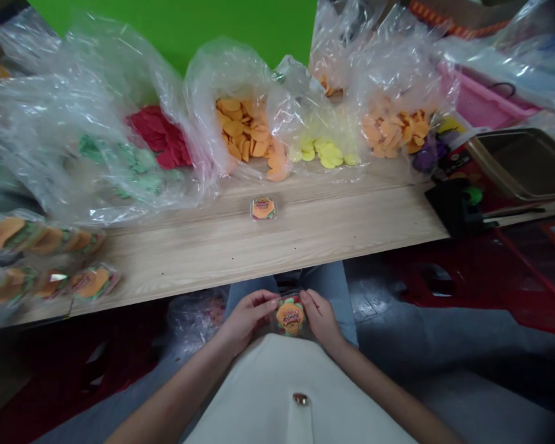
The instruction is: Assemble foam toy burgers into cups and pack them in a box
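Close to my lap, below the table's front edge, I hold a small clear plastic box (290, 316) with a burger-shaped piece inside, its orange round face and green frilled edge showing. My left hand (252, 316) grips its left side, thumb on top. On the opposite side, my right hand (322, 317) pinches the upper right corner. A similar clear box (263, 208) with a burger piece lies by itself on the wooden table (203, 253).
Several packed burger boxes (92, 282) stand in rows at the left. Along the back lie open plastic bags of red pieces (161, 137), orange pieces (243, 128), yellow pieces (328, 153) and green pieces (139, 169). At right are a tray (527, 163) and a pink basket (485, 98).
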Motion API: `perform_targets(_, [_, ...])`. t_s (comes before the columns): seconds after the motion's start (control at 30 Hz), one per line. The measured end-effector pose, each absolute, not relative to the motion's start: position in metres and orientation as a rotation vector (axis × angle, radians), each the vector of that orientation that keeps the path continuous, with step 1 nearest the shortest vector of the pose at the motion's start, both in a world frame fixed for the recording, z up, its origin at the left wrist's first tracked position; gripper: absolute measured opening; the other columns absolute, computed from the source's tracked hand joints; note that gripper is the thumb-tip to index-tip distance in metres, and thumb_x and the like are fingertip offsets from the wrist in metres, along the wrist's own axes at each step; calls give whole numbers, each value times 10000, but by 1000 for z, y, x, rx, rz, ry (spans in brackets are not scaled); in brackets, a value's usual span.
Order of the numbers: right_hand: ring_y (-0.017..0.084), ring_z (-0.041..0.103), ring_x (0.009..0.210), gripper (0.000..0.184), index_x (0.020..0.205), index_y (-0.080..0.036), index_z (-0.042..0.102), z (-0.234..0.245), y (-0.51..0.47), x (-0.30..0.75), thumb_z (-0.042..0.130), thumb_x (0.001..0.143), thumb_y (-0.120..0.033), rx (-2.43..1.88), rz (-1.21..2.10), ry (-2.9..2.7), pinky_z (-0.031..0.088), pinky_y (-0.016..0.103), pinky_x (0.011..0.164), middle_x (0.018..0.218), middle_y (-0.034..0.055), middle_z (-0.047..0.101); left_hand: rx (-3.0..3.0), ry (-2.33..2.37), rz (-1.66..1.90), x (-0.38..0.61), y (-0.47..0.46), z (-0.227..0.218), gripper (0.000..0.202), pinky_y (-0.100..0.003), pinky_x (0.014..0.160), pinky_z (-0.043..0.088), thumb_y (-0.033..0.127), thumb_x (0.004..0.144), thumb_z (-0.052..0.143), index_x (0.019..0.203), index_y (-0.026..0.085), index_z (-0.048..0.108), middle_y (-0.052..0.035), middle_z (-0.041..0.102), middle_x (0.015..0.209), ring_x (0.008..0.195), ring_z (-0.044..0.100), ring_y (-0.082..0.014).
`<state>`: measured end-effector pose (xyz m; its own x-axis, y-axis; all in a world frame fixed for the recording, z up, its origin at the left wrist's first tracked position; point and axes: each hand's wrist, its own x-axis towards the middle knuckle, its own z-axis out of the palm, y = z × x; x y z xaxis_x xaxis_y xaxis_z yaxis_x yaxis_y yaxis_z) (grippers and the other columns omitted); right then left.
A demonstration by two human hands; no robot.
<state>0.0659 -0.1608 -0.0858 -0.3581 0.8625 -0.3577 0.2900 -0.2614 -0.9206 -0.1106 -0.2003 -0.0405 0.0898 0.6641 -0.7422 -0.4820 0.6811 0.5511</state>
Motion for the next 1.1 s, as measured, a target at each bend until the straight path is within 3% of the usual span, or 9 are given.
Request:
perform_targets(0.33, [107,345,555,373,611,-198,337,-84,-169,62,329,884,-452,-1436,1532,-1493,286,221,506,574,-35,345,297,1155,836,-118,-184,-46,230,-227,611,408,305,630,716,757,132,634,-20,608,691,599,531,-93])
perform_targets(0.7, [98,348,568,369,650,-193,383,-81,-154,59,377,847,-505,-1350,1683,-1522,297,203,507,591,-47,358,527,1210,749,-129,-170,-38,218,-208,569,350,316,660,677,753,121,651,-17,597,686,565,460,-72])
perform_targets(0.9, [91,353,526,409,557,-183,366,-80,-152,71,369,869,-445,-1172,1723,-1834,266,210,497,530,-46,364,588,1159,673,-128,-174,-39,189,-217,574,367,297,668,661,749,128,646,-22,610,689,588,486,-91])
perform_targets(1.1, [90,321,515,396,568,-196,310,-90,-164,71,364,867,-450,-1296,1698,-1640,273,209,486,535,-52,323,385,1084,692,-121,-184,-47,275,-278,688,428,333,691,655,872,127,641,-68,650,822,708,579,-148])
